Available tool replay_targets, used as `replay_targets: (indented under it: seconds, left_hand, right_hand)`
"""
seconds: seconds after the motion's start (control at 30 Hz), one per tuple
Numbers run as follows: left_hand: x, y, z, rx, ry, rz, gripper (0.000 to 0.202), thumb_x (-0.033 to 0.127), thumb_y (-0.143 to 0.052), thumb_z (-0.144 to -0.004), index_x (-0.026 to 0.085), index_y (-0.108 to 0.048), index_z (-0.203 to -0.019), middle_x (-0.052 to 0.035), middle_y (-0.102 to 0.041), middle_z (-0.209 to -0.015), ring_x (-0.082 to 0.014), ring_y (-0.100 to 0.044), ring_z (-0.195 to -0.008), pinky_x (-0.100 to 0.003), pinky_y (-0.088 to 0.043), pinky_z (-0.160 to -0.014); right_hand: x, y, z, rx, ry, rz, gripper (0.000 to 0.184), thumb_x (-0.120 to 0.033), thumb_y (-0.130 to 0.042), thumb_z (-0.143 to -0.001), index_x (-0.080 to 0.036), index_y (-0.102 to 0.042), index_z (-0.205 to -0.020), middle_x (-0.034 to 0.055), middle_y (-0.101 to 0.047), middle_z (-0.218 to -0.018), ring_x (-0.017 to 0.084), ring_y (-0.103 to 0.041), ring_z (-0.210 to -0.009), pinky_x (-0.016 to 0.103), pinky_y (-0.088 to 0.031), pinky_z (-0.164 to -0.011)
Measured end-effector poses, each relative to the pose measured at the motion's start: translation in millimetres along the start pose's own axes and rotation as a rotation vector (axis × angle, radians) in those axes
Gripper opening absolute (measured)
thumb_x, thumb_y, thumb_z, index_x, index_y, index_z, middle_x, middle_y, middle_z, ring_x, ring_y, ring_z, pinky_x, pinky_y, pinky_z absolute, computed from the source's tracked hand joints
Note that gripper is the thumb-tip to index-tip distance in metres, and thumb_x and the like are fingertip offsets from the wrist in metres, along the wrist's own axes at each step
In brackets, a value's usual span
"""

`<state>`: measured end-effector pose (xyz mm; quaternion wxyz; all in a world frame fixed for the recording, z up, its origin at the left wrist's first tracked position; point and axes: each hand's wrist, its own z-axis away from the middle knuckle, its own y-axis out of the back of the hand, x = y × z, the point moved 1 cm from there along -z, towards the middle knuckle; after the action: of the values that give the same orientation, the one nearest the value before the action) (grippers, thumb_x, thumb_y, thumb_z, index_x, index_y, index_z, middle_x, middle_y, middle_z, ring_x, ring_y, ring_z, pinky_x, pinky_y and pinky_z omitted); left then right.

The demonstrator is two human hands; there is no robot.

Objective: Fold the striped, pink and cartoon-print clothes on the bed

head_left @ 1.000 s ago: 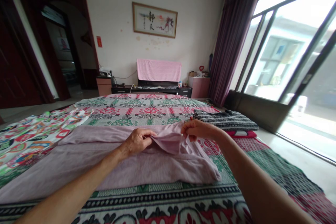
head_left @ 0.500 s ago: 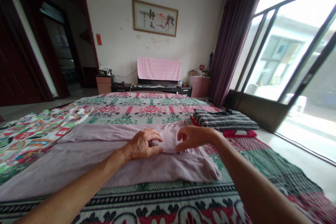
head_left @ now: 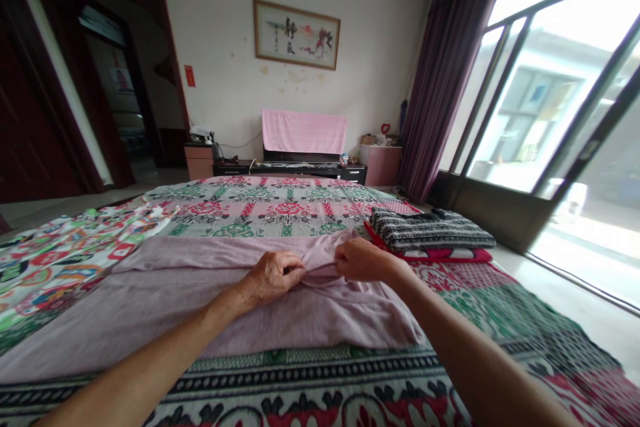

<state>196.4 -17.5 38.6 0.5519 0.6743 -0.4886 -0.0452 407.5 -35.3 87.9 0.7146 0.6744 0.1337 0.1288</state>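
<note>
A pale pink garment (head_left: 165, 307) lies spread across the patterned bedspread (head_left: 290, 210), with its far edge turned over in a long strip. My left hand (head_left: 276, 275) pinches the cloth near the garment's middle, thumb and fingers closed. Just to the right, my right hand (head_left: 363, 259) is closed on the same cloth, its fingers curled down. Between the two hands a short stretch of fabric is pulled into a raised fold. The fingertips of both hands are partly hidden.
Folded black-and-white knitwear (head_left: 433, 230) sits on a red folded cloth (head_left: 450, 255) to the right. A colourful printed cloth (head_left: 75, 250) lies crumpled at the left. Beyond the bed stands a low cabinet (head_left: 235, 170) beneath a pink towel (head_left: 304, 131). Glass doors (head_left: 530, 120) are at the right.
Both hands have closed from loosely curled, parted fingers onto the pink garment. The cloth between them has risen into a fold.
</note>
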Motion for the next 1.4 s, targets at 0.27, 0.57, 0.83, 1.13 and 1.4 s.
replay_targets:
  seconds: [0.27,0.57,0.83,1.13,1.4]
  left_hand:
    - [2.5,1.2,-0.4,0.088,0.050,-0.004,0.023,0.024,-0.050,-0.080,0.016,-0.070,-0.074,-0.0012,-0.068,-0.071,-0.0124,-0.060,-0.069,-0.020,-0.040,-0.066]
    - [-1.7,8.7,-2.2,0.260,0.068,0.042,0.023,0.027,-0.051,-0.081,0.017,-0.071,-0.081,-0.0009,-0.070,-0.074,-0.0122,-0.061,-0.069,-0.020,-0.042,-0.066]
    - [-0.2,7.6,-2.0,0.243,0.072,0.029,0.023,0.026,-0.051,-0.080,0.016,-0.071,-0.076,0.0005,-0.067,-0.064,-0.0109,-0.057,-0.061,-0.019,-0.039,-0.059]
    - [7.2,15.6,1.6,0.088,-0.067,-0.036,0.032,0.033,-0.051,-0.081,0.013,-0.065,-0.060,0.0001,-0.059,-0.057,-0.0094,-0.052,-0.057,-0.020,-0.037,-0.059]
    - [-1.7,8.1,-0.9,0.216,0.009,-0.115,0.025,0.027,-0.048,-0.083,0.017,-0.068,-0.070,-0.0025,-0.067,-0.070,-0.0125,-0.058,-0.067,-0.022,-0.042,-0.067]
  right_hand:
    - [12.1,2.0,2.6,-0.048,-0.094,0.082,0.019,-0.017,-0.055,-0.063,-0.014,-0.070,-0.073,0.0101,-0.069,-0.074,0.017,-0.060,-0.066,0.024,-0.033,-0.052]
    - [10.3,26.4,8.1,0.138,-0.178,-0.271,0.023,-0.015,-0.047,-0.068,-0.014,-0.068,-0.077,0.0023,-0.064,-0.057,0.011,-0.056,-0.051,0.019,-0.036,-0.049]
    - [18.0,17.8,-2.8,0.244,-0.223,-0.444,0.026,-0.012,-0.043,-0.066,-0.015,-0.068,-0.073,-0.0015,-0.059,-0.054,0.008,-0.053,-0.050,0.017,-0.036,-0.051]
    - [26.4,32.7,21.7,-0.240,0.010,-0.341,0.020,-0.028,-0.058,-0.069,-0.015,-0.071,-0.076,-0.0006,-0.062,-0.064,0.009,-0.051,-0.057,0.019,-0.035,-0.051]
    - [28.9,12.9,3.7,0.137,-0.019,-0.296,0.022,-0.022,-0.047,-0.072,-0.013,-0.065,-0.062,-0.0028,-0.052,-0.053,0.007,-0.043,-0.051,0.020,-0.029,-0.048]
